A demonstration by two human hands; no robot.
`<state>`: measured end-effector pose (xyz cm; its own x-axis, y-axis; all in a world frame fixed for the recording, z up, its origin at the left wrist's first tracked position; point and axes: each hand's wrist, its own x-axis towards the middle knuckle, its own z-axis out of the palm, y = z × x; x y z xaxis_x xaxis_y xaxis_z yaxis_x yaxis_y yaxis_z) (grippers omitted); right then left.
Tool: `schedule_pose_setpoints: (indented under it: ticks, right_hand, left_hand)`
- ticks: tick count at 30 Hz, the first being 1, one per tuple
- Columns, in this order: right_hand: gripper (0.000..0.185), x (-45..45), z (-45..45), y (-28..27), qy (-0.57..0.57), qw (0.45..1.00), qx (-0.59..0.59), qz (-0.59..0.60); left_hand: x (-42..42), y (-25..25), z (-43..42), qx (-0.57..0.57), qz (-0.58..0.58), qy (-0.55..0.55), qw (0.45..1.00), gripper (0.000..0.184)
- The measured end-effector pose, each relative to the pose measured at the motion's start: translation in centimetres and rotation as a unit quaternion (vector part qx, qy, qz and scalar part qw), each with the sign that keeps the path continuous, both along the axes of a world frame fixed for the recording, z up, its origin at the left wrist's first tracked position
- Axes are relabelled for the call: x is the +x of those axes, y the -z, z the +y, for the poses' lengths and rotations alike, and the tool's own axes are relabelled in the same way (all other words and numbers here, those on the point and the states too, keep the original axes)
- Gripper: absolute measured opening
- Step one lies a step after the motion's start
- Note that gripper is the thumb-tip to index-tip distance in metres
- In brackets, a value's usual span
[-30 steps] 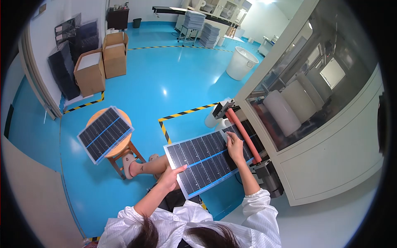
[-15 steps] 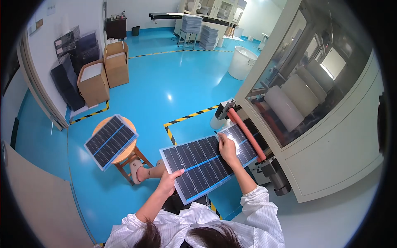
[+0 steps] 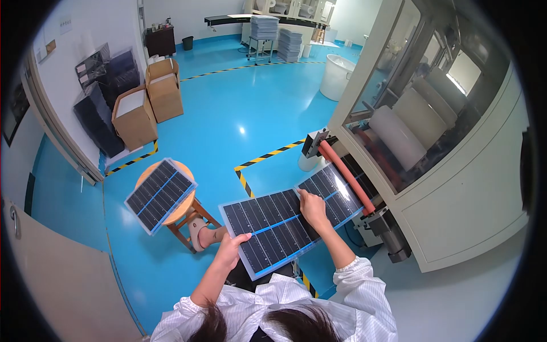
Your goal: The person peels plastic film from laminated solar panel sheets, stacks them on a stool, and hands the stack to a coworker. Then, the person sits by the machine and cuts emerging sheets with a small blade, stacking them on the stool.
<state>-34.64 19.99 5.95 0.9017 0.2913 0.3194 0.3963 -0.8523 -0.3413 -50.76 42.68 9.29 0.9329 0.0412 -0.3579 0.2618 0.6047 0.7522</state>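
Observation:
A flexible solar panel sheet [image 3: 268, 228], dark cells with blue stripes and a clear border, lies across my lap. My left hand [image 3: 229, 251] grips its lower left edge, thumb on top. My right hand [image 3: 313, 210] is closed at the seam where this panel meets a further panel section [image 3: 330, 191], which runs up to the machine's red roller [image 3: 347, 176]. Whatever the right fingers pinch is hidden or too small to name. Another solar panel [image 3: 161, 195] rests on a round wooden stool [image 3: 147, 172] to the left.
The large machine [image 3: 473, 222] with windowed rolls stands close on the right. Cardboard boxes [image 3: 134, 119] and dark stacks [image 3: 98, 121] line the left wall. A white tub [image 3: 336, 80] and stacked sheets [image 3: 264, 28] stand farther back. Yellow-black tape [image 3: 268, 157] marks the floor.
The view has shifted slightly. The panel section by the roller now angles up more from the panel in my lap, and my right hand sits slightly lower along the seam. My left hand keeps its hold.

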Motion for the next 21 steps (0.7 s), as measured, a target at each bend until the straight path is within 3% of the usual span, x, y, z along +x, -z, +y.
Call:
schedule_pose_setpoints:
  ticks: [8,10,14,16,21]
  right_hand:
    - [0.018,-7.4,-3.3,-1.8,0.03,0.991,-0.086,0.097]
    - [0.018,-10.4,-4.6,-3.5,0.037,0.987,-0.094,0.127]
    - [0.017,-14.6,-7.9,-5.6,0.036,0.972,-0.125,0.198]
    - [0.018,-16.1,-9.4,-6.1,0.002,0.94,-0.098,0.327]
    - [0.021,-16.8,-10.0,-8.7,0.029,0.931,0.004,0.364]
  left_hand:
    - [-1.5,1.4,1.1,-0.005,0.025,-0.004,1.0,0.037]
    - [-2.0,0.7,1.4,0.009,0.003,-0.052,0.999,0.045]
    - [-2.8,3.5,3.6,-0.052,0.044,-0.048,0.997,0.045]
    - [-2.9,3.7,4.1,-0.067,0.044,-0.045,0.996,0.042]
    - [-2.2,5.7,4.4,-0.097,0.077,0.028,0.992,0.042]
